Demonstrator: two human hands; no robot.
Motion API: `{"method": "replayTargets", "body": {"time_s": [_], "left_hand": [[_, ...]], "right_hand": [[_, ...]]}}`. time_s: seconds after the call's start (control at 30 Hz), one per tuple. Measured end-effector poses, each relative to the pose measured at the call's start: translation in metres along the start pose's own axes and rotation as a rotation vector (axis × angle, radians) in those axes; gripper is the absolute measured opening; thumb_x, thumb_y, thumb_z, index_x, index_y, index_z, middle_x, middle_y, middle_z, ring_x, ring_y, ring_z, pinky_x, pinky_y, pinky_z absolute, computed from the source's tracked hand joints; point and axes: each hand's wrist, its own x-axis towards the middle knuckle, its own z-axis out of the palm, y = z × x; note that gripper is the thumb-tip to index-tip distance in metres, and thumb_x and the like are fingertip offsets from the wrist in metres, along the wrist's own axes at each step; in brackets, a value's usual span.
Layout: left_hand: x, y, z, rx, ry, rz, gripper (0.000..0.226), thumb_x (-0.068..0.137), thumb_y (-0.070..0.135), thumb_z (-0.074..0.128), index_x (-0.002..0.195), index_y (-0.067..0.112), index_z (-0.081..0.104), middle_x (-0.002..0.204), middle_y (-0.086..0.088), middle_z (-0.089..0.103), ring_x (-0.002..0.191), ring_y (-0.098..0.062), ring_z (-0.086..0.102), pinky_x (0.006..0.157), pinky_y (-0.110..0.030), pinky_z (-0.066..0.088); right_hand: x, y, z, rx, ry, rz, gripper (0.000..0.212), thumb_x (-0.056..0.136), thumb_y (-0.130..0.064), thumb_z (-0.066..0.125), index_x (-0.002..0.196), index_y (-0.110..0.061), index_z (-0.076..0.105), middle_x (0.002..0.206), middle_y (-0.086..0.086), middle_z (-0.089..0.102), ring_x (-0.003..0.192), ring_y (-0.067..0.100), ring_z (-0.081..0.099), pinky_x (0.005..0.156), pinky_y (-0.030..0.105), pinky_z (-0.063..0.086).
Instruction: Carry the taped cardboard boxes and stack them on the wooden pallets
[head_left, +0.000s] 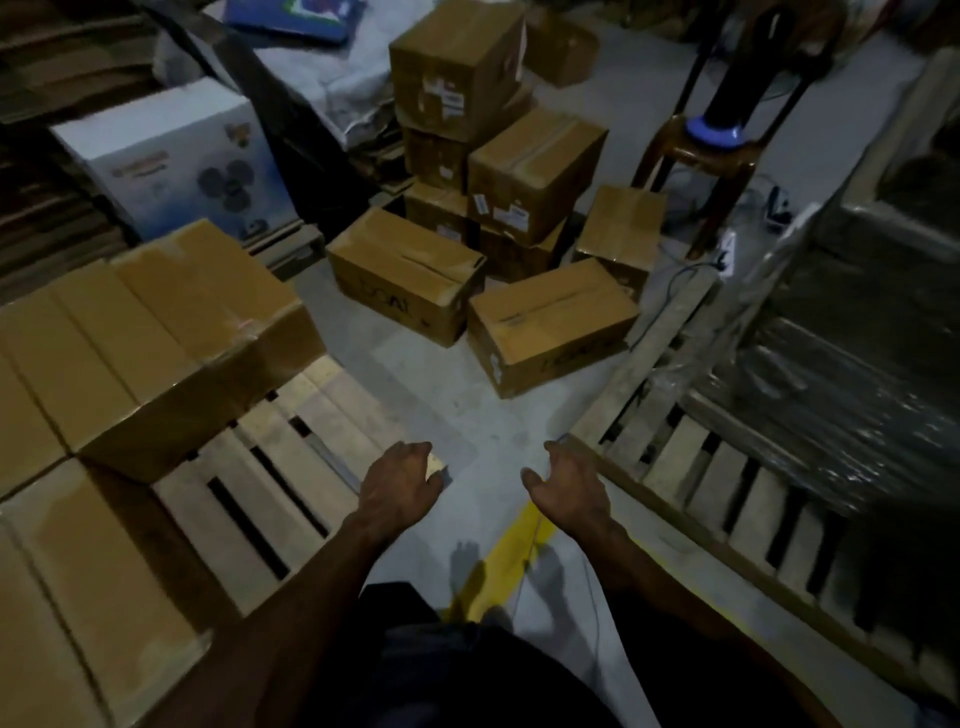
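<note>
Both hands, left and right, hang loose and empty, seemingly, beside the slatted wooden pallet bearing smooth taped cardboard boxes.

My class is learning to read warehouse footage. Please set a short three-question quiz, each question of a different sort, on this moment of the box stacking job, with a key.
1. True or false: the left hand and the right hand are each carrying a box.
2. Multiple choice: the two nearest loose cardboard boxes lie on A) the concrete floor, B) a chair, C) a shelf.
3. Fill in: the stacked boxes at the left sit on a wooden ____.

Key: 1 false, both hands are empty; 2 A; 3 pallet.
</note>
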Motion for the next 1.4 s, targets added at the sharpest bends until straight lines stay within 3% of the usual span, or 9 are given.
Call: {"method": "replayTargets", "body": {"time_s": [0.3, 0.43, 0.57, 0.7, 0.9, 1.1, 1.4], "left_hand": [[0.155, 0.046, -0.028, 0.036, 0.004, -0.004, 0.051, 0.099, 0.036, 0.045, 0.141, 0.007, 0.044, 0.14, -0.014, 0.051, 0.131, -0.028, 0.043, 0.105, -0.034, 0.037], [0.243, 0.05, -0.039, 0.025, -0.032, -0.01, 0.05, 0.099, 0.035, 0.046, 0.139, 0.005, 0.045, 0.14, -0.015, 0.051, 0.132, -0.029, 0.043, 0.106, -0.036, 0.038], [0.324, 0.062, -0.068, 0.046, -0.089, 0.005, 0.055, 0.1, 0.036, 0.044, 0.146, 0.007, 0.038, 0.144, -0.014, 0.047, 0.135, -0.029, 0.039, 0.108, -0.035, 0.034], [0.389, 0.08, -0.105, 0.043, -0.085, 0.016, 0.052, 0.1, 0.034, 0.044, 0.143, 0.005, 0.041, 0.142, -0.015, 0.049, 0.133, -0.029, 0.042, 0.106, -0.036, 0.036], [0.473, 0.101, -0.145, 0.01, -0.055, 0.013, 0.046, 0.096, 0.034, 0.046, 0.134, 0.007, 0.049, 0.13, -0.016, 0.056, 0.118, -0.032, 0.052, 0.093, -0.036, 0.045], [0.564, 0.116, -0.156, 0.011, -0.025, -0.081, 0.038, 0.093, 0.034, 0.047, 0.12, 0.008, 0.057, 0.115, -0.017, 0.062, 0.105, -0.034, 0.057, 0.08, -0.037, 0.048], [0.67, 0.156, -0.217, -0.014, 0.008, -0.17, 0.052, 0.098, 0.035, 0.047, 0.141, 0.007, 0.043, 0.138, -0.018, 0.051, 0.127, -0.032, 0.046, 0.1, -0.038, 0.041]], "right_hand": [[0.14, 0.0, -0.067, 0.001, -0.002, -0.006, 0.071, 0.096, -0.047, 0.057, 0.153, -0.01, 0.034, 0.151, 0.015, 0.043, 0.139, 0.032, 0.04, 0.111, 0.041, 0.037], [0.216, -0.007, -0.087, -0.027, -0.029, 0.028, 0.073, 0.098, -0.05, 0.052, 0.155, -0.012, 0.029, 0.157, 0.011, 0.036, 0.144, 0.03, 0.033, 0.114, 0.041, 0.034], [0.287, -0.023, -0.12, -0.024, -0.076, 0.071, 0.073, 0.099, -0.05, 0.05, 0.155, -0.011, 0.028, 0.157, 0.011, 0.036, 0.143, 0.029, 0.035, 0.113, 0.039, 0.034], [0.345, -0.042, -0.154, 0.0, -0.053, 0.088, 0.067, 0.098, -0.046, 0.052, 0.151, -0.009, 0.034, 0.153, 0.013, 0.041, 0.139, 0.031, 0.039, 0.11, 0.039, 0.036], [0.43, -0.064, -0.191, 0.027, -0.039, 0.092, 0.072, 0.094, -0.051, 0.053, 0.153, -0.014, 0.032, 0.149, 0.014, 0.046, 0.134, 0.032, 0.045, 0.109, 0.044, 0.041], [0.53, -0.074, -0.229, 0.054, -0.058, -0.014, 0.056, 0.095, -0.043, 0.055, 0.142, -0.014, 0.044, 0.138, 0.014, 0.053, 0.126, 0.033, 0.049, 0.106, 0.042, 0.04], [0.648, -0.099, -0.293, -0.003, -0.128, -0.119, 0.066, 0.096, -0.044, 0.054, 0.151, -0.014, 0.035, 0.146, 0.015, 0.046, 0.134, 0.034, 0.042, 0.107, 0.043, 0.037]]}}
